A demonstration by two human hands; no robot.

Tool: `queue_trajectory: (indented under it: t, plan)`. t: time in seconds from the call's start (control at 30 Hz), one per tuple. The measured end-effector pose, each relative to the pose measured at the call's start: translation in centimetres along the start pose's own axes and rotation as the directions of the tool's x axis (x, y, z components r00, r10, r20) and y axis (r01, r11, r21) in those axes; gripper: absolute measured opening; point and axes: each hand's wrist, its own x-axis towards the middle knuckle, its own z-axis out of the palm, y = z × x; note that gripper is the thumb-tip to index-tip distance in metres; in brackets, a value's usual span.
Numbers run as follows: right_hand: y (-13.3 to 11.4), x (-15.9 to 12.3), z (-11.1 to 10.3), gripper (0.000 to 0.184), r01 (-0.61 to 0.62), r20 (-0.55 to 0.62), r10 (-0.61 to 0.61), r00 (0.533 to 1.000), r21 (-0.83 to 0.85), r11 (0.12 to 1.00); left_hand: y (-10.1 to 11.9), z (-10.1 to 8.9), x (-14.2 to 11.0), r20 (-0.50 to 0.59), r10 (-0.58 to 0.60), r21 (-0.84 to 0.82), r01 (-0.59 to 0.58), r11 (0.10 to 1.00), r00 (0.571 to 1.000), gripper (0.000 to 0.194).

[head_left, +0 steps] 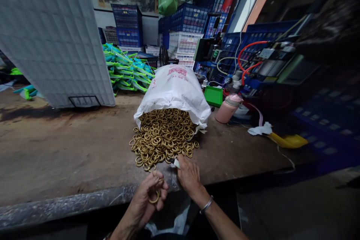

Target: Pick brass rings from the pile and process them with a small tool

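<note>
Brass-coloured rings [160,138] spill from the mouth of a white woven sack [177,86] lying on the table. My left hand [149,198] is just off the front edge, palm turned up and fingers curled round a brass ring [153,197]; part of another ring shows between thumb and forefinger. At the near right edge of the pile is my right hand [189,174], back upward, its fingers bent together. A small white piece with a dark end [176,162] shows at its fingertips; whether it is held or wrapped on a finger is unclear.
A tall pale padded panel [62,45] stands on the left of the table [70,150]. Behind it lie green and blue pieces [128,69]. A pink bottle [229,108], a green tray [213,96] and a machine with orange hoses [270,63] are on the right.
</note>
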Motion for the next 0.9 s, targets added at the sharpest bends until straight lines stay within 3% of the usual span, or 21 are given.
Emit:
queue_trajectory:
  t: [0.17,0.27,0.4,0.5,0.67,0.9]
  plan:
    - [0.6,0.0,0.4,0.025,0.029,-0.053,-0.025,0.998,0.073,0.997,0.4,-0.9,0.4,0.035,-0.105,-0.161,0.110,0.981,0.994,0.020]
    - [0.7,0.0,0.3,0.016,0.039,-0.021,-0.035,0.999,0.238,0.971,0.4,-1.0,0.7,-0.031,-0.086,-0.160,0.080,0.984,0.996,0.023]
    - [-0.2,-0.1,-0.6,0.019,0.042,0.078,-0.111,0.991,0.602,0.798,0.4,-0.8,1.1,-0.126,0.074,0.079,-0.065,0.995,0.989,0.026]
    - [-1.1,-0.4,-1.4,0.020,-0.036,0.208,-0.206,0.956,0.781,0.623,0.5,-0.6,1.2,-0.125,0.211,0.323,-0.161,0.932,0.970,0.035]
    - [-2.1,-0.9,-1.8,0.021,-0.190,0.345,-0.255,0.903,0.855,0.482,0.7,-0.5,1.0,-0.072,0.265,0.493,-0.196,0.848,0.962,0.021]
    - [-2.2,-0.9,0.2,0.025,-0.197,0.298,-0.194,0.935,0.888,0.417,0.2,-0.9,1.0,-0.116,0.318,0.501,-0.221,0.836,0.941,0.021]
